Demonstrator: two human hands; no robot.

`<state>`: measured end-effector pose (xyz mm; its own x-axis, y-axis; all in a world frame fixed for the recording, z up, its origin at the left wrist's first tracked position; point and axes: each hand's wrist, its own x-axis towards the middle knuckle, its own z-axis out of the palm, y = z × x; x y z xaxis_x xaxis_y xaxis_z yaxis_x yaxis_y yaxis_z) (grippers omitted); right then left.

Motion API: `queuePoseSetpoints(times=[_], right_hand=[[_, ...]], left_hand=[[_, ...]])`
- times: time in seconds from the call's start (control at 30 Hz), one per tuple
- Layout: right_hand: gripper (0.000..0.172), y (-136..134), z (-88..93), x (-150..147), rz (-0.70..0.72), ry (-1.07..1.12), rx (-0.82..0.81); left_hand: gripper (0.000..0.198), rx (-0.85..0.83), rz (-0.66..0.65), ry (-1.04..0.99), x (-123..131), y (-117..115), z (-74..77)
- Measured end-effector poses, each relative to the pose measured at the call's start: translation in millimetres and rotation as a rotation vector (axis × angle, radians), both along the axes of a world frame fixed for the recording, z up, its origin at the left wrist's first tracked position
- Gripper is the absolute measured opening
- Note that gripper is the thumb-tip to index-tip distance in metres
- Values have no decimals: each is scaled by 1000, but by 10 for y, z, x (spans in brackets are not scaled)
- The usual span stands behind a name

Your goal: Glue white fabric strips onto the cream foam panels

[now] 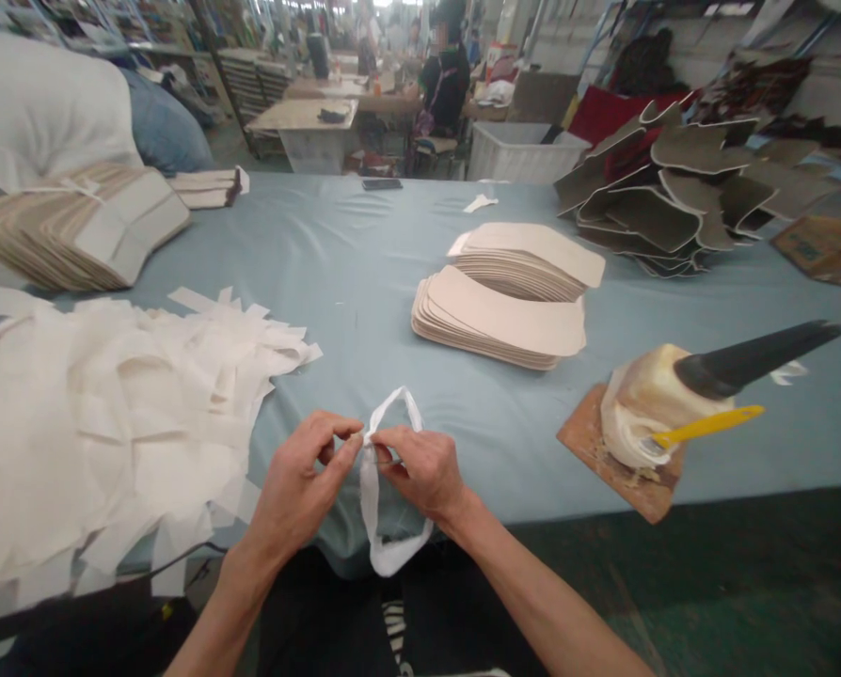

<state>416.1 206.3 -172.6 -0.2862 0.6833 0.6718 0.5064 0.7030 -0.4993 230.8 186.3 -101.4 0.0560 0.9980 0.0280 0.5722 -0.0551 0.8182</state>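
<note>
L hand and R hand, nearly closed, pinch white loop at its left side, prob. to keep join steady (maybe knot, hands hide it); loop is on near-left side of cream panels.

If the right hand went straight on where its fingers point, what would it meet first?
Likely the left hand, just beyond the white strip the right hand pinches; the exact gap is unclear.

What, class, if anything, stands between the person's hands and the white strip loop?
Nothing visible: the left hand and right hand both pinch the white strip loop. The front stack of cream panels lies farther forward, clear of them.
</note>
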Motion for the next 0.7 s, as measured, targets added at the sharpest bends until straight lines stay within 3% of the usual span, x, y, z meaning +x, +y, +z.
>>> queuePoseSetpoints(times=[0.13,0.3,0.4,0.57,0.7], right_hand=[[18,10,-7,57,61,-32,22],[22,-24,-32,114,139,-53,-160],[19,-47,-33,100,78,-34,-285],[7,-66,65,27,-58,407,-673],[18,-26,141,-31,29,723,-893]], left_hand=[[26,-137,-115,15,0,57,53],[24,-234,-60,-133,53,94,5],[17,-231,38,-191,87,120,-25],[20,-285,333,-449,115,143,-139],[26,-332,398,-658,188,141,-215]])
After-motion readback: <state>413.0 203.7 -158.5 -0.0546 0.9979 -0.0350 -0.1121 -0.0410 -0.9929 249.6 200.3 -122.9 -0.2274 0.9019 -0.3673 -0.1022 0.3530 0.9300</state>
